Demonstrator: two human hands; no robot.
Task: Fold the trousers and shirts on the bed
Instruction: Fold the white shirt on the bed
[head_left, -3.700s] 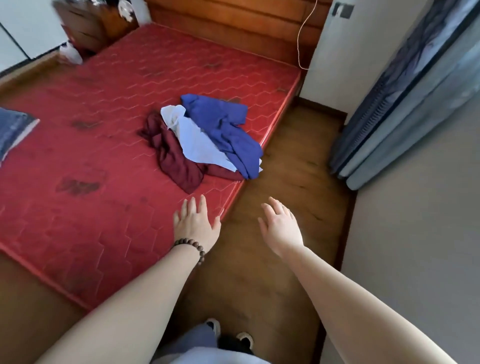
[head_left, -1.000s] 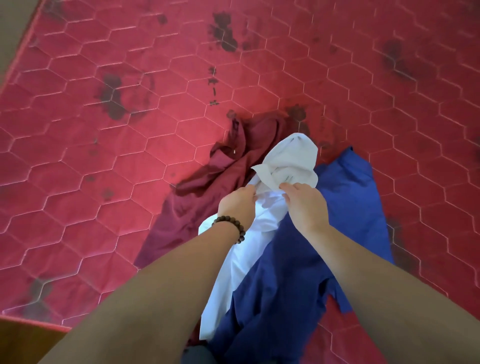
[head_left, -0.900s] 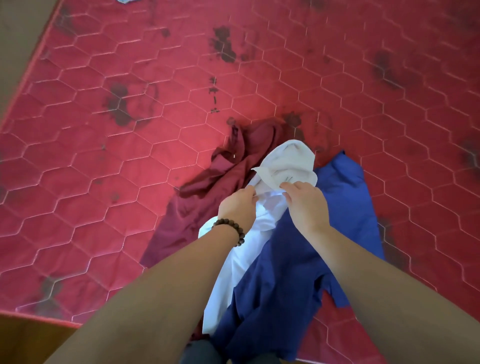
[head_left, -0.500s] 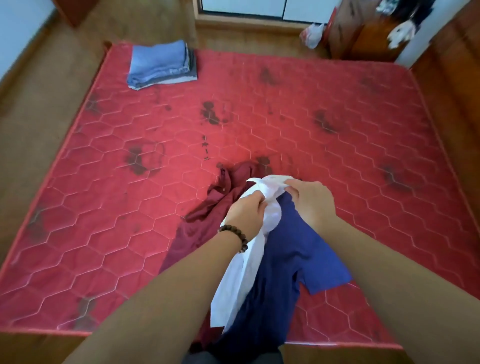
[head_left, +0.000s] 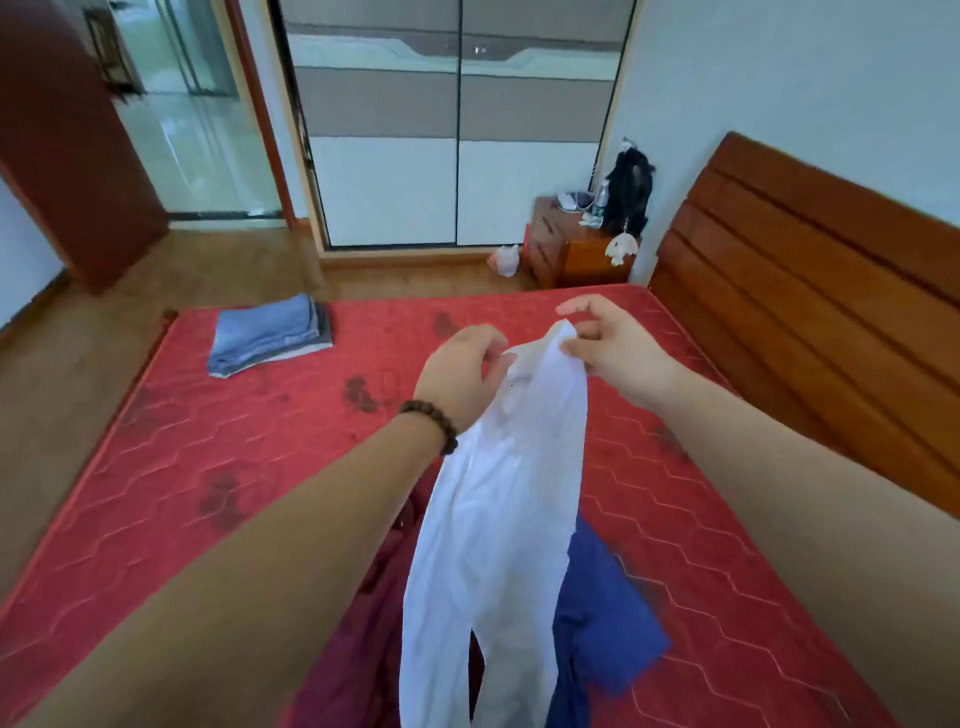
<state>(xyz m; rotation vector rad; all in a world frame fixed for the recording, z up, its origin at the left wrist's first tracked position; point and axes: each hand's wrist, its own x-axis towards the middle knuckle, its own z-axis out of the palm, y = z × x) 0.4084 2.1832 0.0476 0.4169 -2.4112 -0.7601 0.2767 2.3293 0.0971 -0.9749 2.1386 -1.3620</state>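
The white shirt (head_left: 498, 519) has come up off the pile — half a second ago its collar was bunched low over the bed (head_left: 218, 467), now it hangs full length. The left hand (head_left: 460, 376) and right hand (head_left: 610, 345) each pinch its top edge. Beneath lie the blue shirt (head_left: 602, 618) and maroon garment (head_left: 363, 623), near the bed's front edge. 1 folded stack (head_left: 267, 335) sits at the far-left corner — bare mattress between.
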